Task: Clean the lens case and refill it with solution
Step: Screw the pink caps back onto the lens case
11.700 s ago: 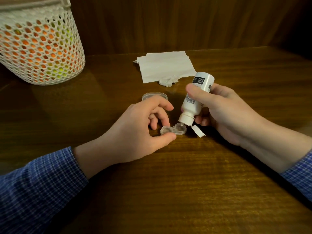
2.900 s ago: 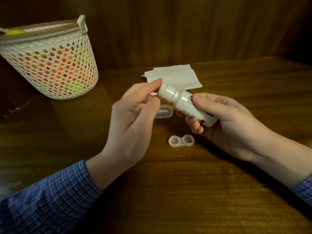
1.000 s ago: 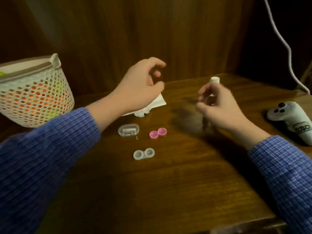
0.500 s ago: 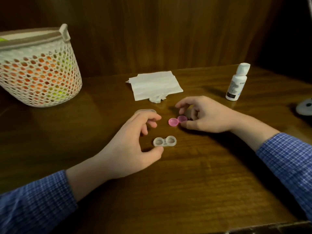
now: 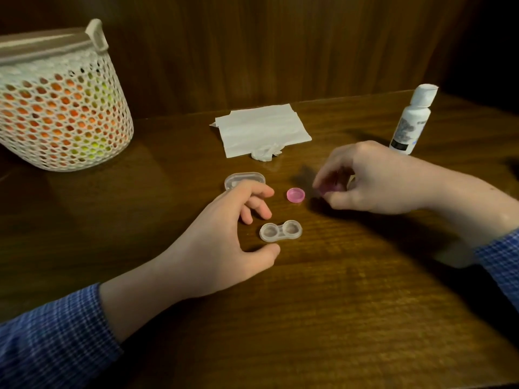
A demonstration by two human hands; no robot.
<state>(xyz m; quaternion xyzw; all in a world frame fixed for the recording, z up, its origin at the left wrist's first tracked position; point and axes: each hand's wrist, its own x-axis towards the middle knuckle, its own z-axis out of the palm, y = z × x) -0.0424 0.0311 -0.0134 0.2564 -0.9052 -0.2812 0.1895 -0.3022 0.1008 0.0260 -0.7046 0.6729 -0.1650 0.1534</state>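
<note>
Head view shows the right hand (image 5: pixel 373 178) pinching one pink cap (image 5: pixel 327 189), which should seat squarely and turn gently on the lens case (image 5: pixel 280 231) while the relaxed, empty left hand (image 5: pixel 224 242) steadies it from the left.

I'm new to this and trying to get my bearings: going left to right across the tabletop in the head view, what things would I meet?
Mesh basket → clear oblong box → lens case → loose pink cap → second pink cap, pinched in the right hand → white solution bottle.
</note>
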